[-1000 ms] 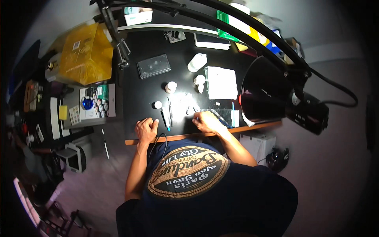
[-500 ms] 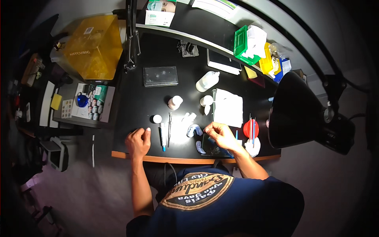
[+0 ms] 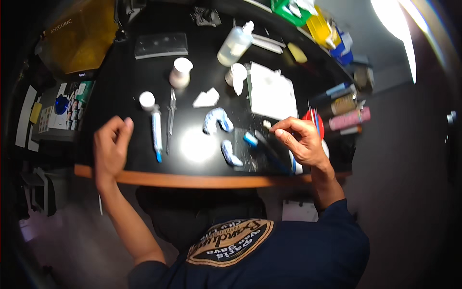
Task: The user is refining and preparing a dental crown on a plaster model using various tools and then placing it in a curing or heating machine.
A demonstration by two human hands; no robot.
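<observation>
My left hand (image 3: 111, 147), fingers curled and empty, rests at the desk's left front, near a syringe (image 3: 156, 135) with blue tip and a metal instrument (image 3: 171, 120). My right hand (image 3: 301, 142) is pinched at the right, fingertips at a tiny off-white piece (image 3: 267, 124); whether it is gripped is unclear. Left of it lie a blue-white horseshoe-shaped piece (image 3: 217, 120) and a curved piece (image 3: 230, 153) beside a dark glass slab (image 3: 248, 156). Behind stand a white bottle (image 3: 180, 72), a white cup (image 3: 236, 74), a white lid (image 3: 147, 100) and a white pad (image 3: 269, 89).
A translucent bottle (image 3: 235, 43) and dark flat case (image 3: 161, 45) sit farther back. A red round container (image 3: 318, 124) with instruments and several pens (image 3: 349, 115) are at the right. An amber-covered machine (image 3: 72, 43) and side drawer (image 3: 57, 135) stand left, green and yellow bins (image 3: 317, 26) back right.
The view has swung, with the desk appearing larger and the lamp moving out toward the upper right. My right hand has shifted to the tiny off-white piece; my left stays curled near the front edge.
</observation>
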